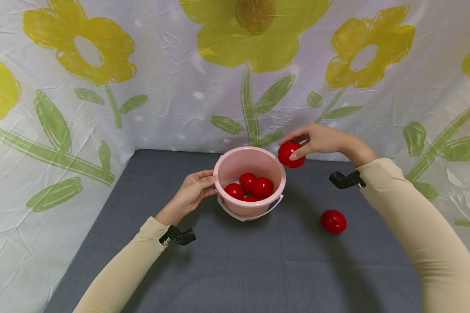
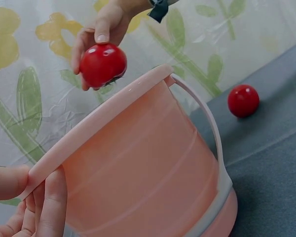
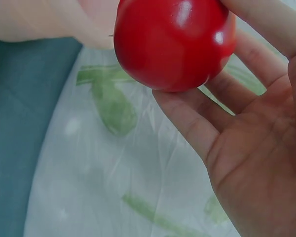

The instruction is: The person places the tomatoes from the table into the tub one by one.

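A pink bucket point(image 1: 250, 153) stands upright on the table, with several red tomatoes point(image 1: 262, 188) inside. My left hand point(image 1: 193, 189) grips the bucket's left rim, thumb on top and fingers beneath, as the left wrist view shows. In my right hand point(image 1: 317, 140) is another red tomato point(image 1: 287, 152), held between thumb and fingers just beyond the rim's right side, raised off the table. The left wrist view shows this held tomato point(image 2: 102, 64) above the rim's height. One more tomato point(image 1: 334, 221) lies on the cloth to the right of the bucket.
Dark grey cloth point(image 1: 235, 265) covers the table. A white curtain point(image 1: 172, 87) printed with yellow flowers hangs behind and at both sides. The bucket's white handle point(image 1: 243, 218) hangs down at its front.
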Tool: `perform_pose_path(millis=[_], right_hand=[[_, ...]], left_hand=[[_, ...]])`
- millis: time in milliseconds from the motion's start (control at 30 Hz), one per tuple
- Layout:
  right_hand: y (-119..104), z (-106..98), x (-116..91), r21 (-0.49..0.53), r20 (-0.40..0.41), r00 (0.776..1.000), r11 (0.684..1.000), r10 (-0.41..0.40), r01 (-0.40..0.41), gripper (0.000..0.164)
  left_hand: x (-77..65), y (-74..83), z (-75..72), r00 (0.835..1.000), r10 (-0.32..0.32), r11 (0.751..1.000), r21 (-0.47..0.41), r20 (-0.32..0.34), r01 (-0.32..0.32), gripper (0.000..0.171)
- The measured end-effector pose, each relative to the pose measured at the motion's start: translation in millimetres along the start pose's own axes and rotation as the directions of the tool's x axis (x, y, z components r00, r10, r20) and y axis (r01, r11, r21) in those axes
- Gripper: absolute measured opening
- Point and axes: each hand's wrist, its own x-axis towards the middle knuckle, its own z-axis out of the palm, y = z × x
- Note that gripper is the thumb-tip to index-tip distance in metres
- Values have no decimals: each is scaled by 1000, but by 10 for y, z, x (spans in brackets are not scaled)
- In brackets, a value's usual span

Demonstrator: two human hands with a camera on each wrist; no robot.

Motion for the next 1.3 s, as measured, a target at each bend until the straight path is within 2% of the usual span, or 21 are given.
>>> perform_pose_path(millis=[533, 1033, 1300], right_hand=[[-227, 98, 351, -35, 22, 999, 999, -30, 31, 47], [-257, 322, 683, 27, 60, 993, 995, -99, 98, 45], [-271, 472, 846, 95, 115, 986, 989, -120, 109, 49]], left_hand=[[-11, 10, 4, 1000, 8, 1000, -1, -2, -8, 47], [-9, -1, 0, 1000, 12, 1000, -11, 5, -12, 47], [8, -13, -10, 1000, 5, 1000, -6, 6, -5, 47]])
